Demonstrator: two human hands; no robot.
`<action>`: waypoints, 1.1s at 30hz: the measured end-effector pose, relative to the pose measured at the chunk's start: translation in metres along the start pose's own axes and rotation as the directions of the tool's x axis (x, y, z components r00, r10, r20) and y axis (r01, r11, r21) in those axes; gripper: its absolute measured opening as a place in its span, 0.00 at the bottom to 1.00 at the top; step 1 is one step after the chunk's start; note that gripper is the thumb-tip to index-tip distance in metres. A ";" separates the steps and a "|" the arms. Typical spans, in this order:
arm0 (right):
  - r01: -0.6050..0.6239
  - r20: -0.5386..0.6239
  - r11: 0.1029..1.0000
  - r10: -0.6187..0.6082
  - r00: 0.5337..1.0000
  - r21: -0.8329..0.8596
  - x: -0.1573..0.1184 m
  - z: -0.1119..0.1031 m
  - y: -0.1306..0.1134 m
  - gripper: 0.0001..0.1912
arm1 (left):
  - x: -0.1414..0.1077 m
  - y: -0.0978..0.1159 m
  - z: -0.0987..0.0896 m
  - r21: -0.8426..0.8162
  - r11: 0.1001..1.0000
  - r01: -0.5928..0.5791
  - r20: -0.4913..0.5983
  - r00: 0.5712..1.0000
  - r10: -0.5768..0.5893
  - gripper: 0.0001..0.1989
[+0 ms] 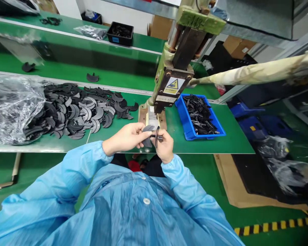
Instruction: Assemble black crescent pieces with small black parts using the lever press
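Green bench (pixel 233 133), dark curved pieces (pixel 84 112), plastic bag (pixel 15 109), press (pixel 169 78), blue bin (pixel 183 118)

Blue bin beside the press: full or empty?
The blue bin is largely full, certainly not empty: black parts lie heaped across it, hiding most of its floor.

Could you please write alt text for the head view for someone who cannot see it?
A person's left hand and right hand hold dark curved pieces at a green workbench, before a press with a warning label. A heap of similar pieces lies to the left beside clear plastic, and a blue bin of small black parts stands to the right.
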State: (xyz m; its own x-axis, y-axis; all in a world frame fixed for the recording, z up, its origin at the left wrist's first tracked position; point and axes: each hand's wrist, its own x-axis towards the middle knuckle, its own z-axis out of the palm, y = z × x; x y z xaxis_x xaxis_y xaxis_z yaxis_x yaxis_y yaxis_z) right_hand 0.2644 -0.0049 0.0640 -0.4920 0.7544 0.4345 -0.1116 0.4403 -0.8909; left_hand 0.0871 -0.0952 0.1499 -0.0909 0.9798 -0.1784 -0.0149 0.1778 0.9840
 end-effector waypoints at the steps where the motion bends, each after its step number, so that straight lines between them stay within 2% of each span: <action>1: 0.000 -0.015 1.000 0.000 1.000 0.002 -0.001 0.001 -0.001 0.16 | -0.001 -0.001 0.002 0.004 1.000 0.000 0.001 1.000 0.000 0.23; 4: 0.014 -0.033 1.000 -0.013 0.999 0.003 -0.003 -0.001 -0.005 0.16 | 0.000 -0.003 0.004 0.013 1.000 0.007 0.021 1.000 -0.007 0.21; 10: 0.065 -0.014 0.997 -0.066 0.998 -0.044 -0.013 -0.010 -0.003 0.13 | 0.007 -0.004 0.002 0.013 0.993 0.121 0.146 0.982 -0.122 0.24; 14: 0.103 0.010 0.990 -0.103 0.995 -0.091 -0.015 -0.016 -0.004 0.08 | 0.010 -0.002 0.000 0.015 0.992 0.123 0.186 0.975 -0.123 0.25; 18: 0.154 0.055 0.975 -0.147 0.988 -0.162 -0.009 -0.023 -0.010 0.07 | 0.011 -0.006 -0.005 0.015 0.996 0.089 0.149 0.985 -0.091 0.25; 20: 0.196 0.084 0.960 -0.182 0.980 -0.198 -0.006 -0.027 -0.013 0.07 | 0.009 -0.009 -0.006 0.058 0.997 0.050 0.086 0.995 -0.055 0.24; 22: 0.236 0.108 0.944 -0.216 0.970 -0.232 -0.005 -0.030 -0.015 0.06 | 0.004 -0.009 -0.005 0.164 0.984 -0.063 -0.055 0.996 0.073 0.21; 24: 0.269 0.128 0.927 -0.243 0.962 -0.263 -0.004 -0.032 -0.015 0.07 | -0.002 -0.008 -0.002 0.336 0.920 -0.204 -0.166 0.948 0.271 0.17; 26: 0.296 0.151 0.912 -0.263 0.953 -0.284 -0.003 -0.032 -0.016 0.07 | -0.006 -0.006 0.002 0.475 0.828 -0.298 -0.138 0.904 0.404 0.15; 27: 0.309 0.163 0.906 -0.272 0.948 -0.289 -0.003 -0.031 -0.017 0.07 | -0.007 -0.006 0.004 0.503 0.801 -0.325 -0.096 0.900 0.426 0.15; 29: 0.331 0.180 0.898 -0.289 0.940 -0.291 -0.003 -0.031 -0.018 0.07 | -0.004 -0.009 0.004 0.486 0.807 -0.335 -0.039 0.915 0.403 0.17; 33: 0.338 0.169 0.897 -0.300 0.939 -0.284 -0.006 -0.031 -0.020 0.08 | 0.009 -0.021 0.001 0.324 0.916 -0.237 -0.024 0.966 0.258 0.23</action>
State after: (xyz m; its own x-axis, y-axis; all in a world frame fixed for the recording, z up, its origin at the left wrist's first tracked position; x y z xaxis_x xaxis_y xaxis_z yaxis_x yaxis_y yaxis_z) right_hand 0.2958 -0.0030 0.0833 -0.5741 0.4942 0.6528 -0.0207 0.7883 -0.6150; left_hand 0.0876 -0.0898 0.1278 -0.1159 0.9899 0.0818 0.3302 -0.0392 0.9431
